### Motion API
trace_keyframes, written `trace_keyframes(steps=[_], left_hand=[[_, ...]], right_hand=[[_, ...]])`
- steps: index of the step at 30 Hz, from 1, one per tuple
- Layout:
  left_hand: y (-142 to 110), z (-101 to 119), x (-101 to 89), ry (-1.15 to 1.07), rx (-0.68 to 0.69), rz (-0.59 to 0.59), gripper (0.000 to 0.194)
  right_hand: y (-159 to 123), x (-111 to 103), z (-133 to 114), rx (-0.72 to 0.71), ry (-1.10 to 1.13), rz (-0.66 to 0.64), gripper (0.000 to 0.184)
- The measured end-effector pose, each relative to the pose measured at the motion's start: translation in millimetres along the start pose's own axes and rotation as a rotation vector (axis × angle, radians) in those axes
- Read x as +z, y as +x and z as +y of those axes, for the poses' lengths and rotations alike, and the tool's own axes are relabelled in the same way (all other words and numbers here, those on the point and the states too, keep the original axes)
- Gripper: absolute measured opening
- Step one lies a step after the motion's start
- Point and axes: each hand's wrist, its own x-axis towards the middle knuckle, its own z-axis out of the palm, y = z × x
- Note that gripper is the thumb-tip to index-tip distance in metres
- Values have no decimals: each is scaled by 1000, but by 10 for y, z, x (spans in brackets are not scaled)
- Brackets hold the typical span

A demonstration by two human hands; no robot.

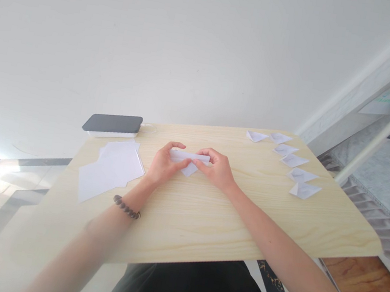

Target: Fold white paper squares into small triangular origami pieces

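Observation:
Between both hands, over the middle of the table, is a partly folded sheet of white paper [190,156]. It has a straight, narrow upper edge and a pointed flap hanging toward me. My left hand [165,163] grips its left part, with the thumb on the near side and the index finger behind. On the right part, my right hand [216,167] pinches the paper, its thumb near the centre of the fold. A loose stack of white paper sheets [111,168] lies on the table left of my left hand.
Several folded white paper pieces [305,190] lie along the table's right side and far right corner. A dark-topped, white-sided device [112,124] with a white cable stands at the back left. The wooden table [189,225] borders a white wall [196,46]. A metal frame [375,141] rises at right.

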Motion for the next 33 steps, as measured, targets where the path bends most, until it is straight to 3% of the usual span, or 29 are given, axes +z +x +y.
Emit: trace_keyframes(steps=[14,22,28,33], left_hand=[[20,-46,-60,1,-1,-43,34],[-17,-60,-133,-118,-36,-238,33],[-40,-35,-179,-243,-9,-391,46],[-20,-15,-135,-187,-32,-294,47]], right_hand=[[50,-136,80,57,75,-93,27],[45,-217,123,135,210,-130,32],[56,-241,179,177,277,-160,37],[39,-143,157,166,251,-136,38]])
